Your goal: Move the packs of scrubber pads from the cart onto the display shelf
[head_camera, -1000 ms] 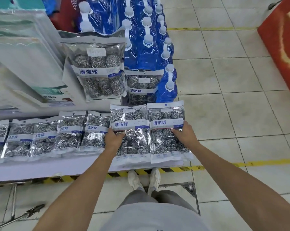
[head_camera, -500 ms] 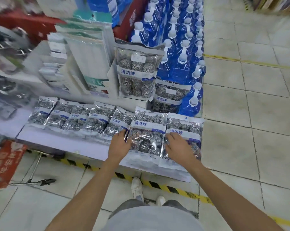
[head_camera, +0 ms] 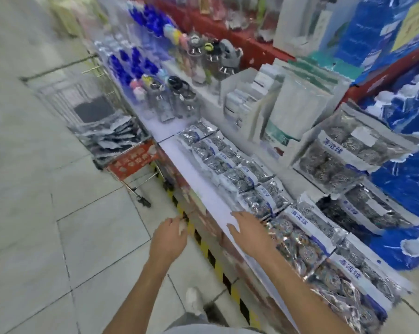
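A row of silver scrubber pad packs [head_camera: 237, 165] with blue labels lies along the white display shelf [head_camera: 198, 179]. Two bigger packs [head_camera: 307, 239] lie at its near end. My right hand [head_camera: 249, 232] hovers over the shelf edge beside them, fingers spread, holding nothing. My left hand [head_camera: 169, 237] hangs over the floor left of the shelf, fingers loosely curled and empty. The wire cart [head_camera: 102, 116] stands further left along the shelf, with more packs [head_camera: 114, 138] piled inside. The view is blurred.
Larger scrubber packs [head_camera: 348, 153] stand in white boxes behind the row. Small bottles [head_camera: 169, 97], white packets [head_camera: 297, 104] and blue goods [head_camera: 401, 126] fill the shelves beyond. A yellow and black strip [head_camera: 210, 256] runs along the shelf base. Tiled floor lies to the left.
Both hands have let go of the two large packs, which now lie on the shelf. The hands have drawn back and the view has swung left toward the cart.
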`<state>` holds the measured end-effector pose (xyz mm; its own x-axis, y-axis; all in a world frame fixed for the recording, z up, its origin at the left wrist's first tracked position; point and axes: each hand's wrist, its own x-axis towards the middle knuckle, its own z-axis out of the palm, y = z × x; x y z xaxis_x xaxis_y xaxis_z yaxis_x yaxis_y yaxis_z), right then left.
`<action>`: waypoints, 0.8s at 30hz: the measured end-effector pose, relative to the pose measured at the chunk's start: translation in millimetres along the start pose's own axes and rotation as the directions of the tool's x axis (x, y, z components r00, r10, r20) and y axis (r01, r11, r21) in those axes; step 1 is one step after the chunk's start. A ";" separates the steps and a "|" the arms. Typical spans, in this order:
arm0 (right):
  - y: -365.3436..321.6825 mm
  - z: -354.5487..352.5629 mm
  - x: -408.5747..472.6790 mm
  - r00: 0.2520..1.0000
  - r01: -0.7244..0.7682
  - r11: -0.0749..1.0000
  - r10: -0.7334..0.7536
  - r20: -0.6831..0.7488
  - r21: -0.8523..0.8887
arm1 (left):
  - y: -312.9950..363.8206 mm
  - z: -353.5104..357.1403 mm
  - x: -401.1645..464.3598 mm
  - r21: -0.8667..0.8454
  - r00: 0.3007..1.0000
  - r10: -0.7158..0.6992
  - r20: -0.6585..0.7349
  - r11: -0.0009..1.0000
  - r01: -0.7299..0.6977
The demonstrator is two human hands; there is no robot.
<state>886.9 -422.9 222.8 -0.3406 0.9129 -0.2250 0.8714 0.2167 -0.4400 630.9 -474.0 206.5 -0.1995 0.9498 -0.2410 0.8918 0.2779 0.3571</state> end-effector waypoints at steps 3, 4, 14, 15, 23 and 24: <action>-45.7 5.4 35.7 0.994 0.099 0.994 -0.097 0.057 -0.043 | -43.4 -13.5 -1.4 -0.045 0.992 -0.115 -0.059 0.993 0.112; -62.3 7.2 47.4 0.990 0.121 0.991 -0.117 0.085 -0.055 | -56.9 -18.3 -0.9 -0.064 0.987 -0.144 -0.075 0.988 0.139; -200.5 43.9 186.0 0.941 0.306 0.948 -0.286 0.181 -0.092 | -175.4 -87.6 53.7 -0.188 0.935 -0.324 -0.141 0.936 0.296; -210.3 47.0 197.4 0.935 0.325 0.941 -0.304 0.184 -0.096 | -184.2 -93.1 61.4 -0.197 0.931 -0.336 -0.143 0.932 0.305; -279.6 70.5 305.8 0.898 0.378 0.921 -0.341 0.278 -0.091 | -257.1 -146.6 161.8 -0.247 0.896 -0.408 -0.177 0.899 0.361; -287.1 74.6 325.8 0.895 0.381 0.921 -0.344 0.283 -0.084 | -266.6 -155.4 180.6 -0.246 0.892 -0.412 -0.185 0.898 0.363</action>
<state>499.4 -213.5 211.0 -0.7047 0.6450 -0.2956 0.7025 0.5760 -0.4179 294.0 -354.2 208.0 -0.6203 0.7597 -0.1950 0.6287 0.6302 0.4556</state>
